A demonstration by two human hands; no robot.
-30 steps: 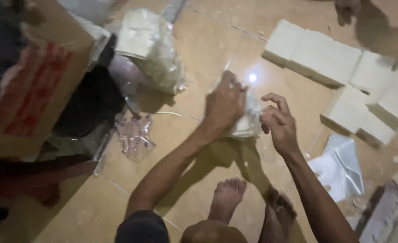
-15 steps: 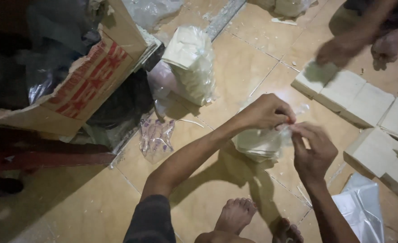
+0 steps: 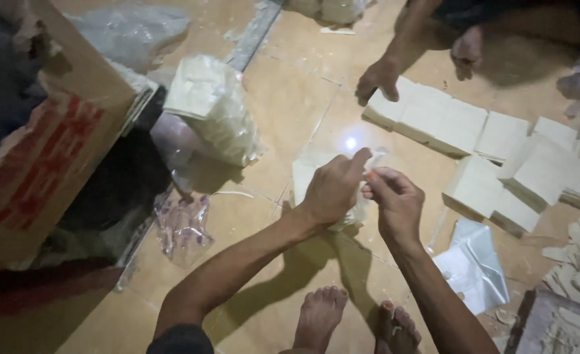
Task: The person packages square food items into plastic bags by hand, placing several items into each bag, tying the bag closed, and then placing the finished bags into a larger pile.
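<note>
Both my hands pinch the bag's mouth: left hand (image 3: 332,190), right hand (image 3: 394,203), clear plastic bag (image 3: 306,174). I'd keep it taut, twisting snug over the floor (image 3: 283,98)

The scene is dim and warm-toned, lit mainly from the wearer's side: a small bright glare spot (image 3: 351,142) reflects off the glossy floor tiles (image 3: 283,98) just beyond the left hand (image 3: 332,190) and right hand (image 3: 394,203). Light falls off quickly toward the edges; the far left, around the cardboard box (image 3: 41,157), sinks into near black. Both forearms throw soft shadows onto the near floor. The pale blocks (image 3: 460,128) at right look slightly overexposed. Detail is soft and grainy throughout, with mild blur on the fingers.
</note>
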